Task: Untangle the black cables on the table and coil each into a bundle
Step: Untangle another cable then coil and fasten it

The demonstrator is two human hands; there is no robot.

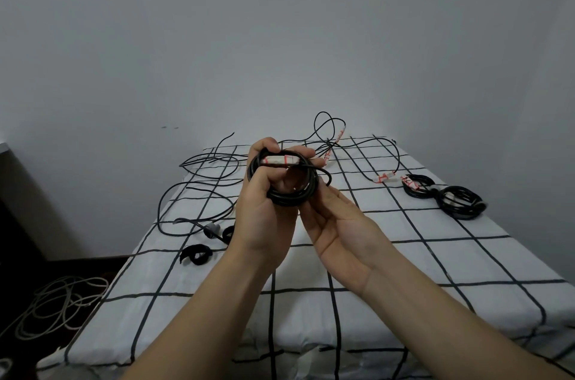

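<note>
Just above the table [311, 301], the left hand [264, 217] is curled tight round the coiled cable [289, 199]. The right hand [339, 224] cradles it, fingertips hooked over the top. The free tail [326, 177] isn't tucked, so any slack and I reckon the loops spring open. More tangled cables [205, 168] lie far left.

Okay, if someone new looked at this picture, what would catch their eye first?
The left hand and right hand grip a black coil mid-frame, above the checked cloth. Behind them, loose cables sprawl over the far left of the table, and two bundles lie at the right.
</note>
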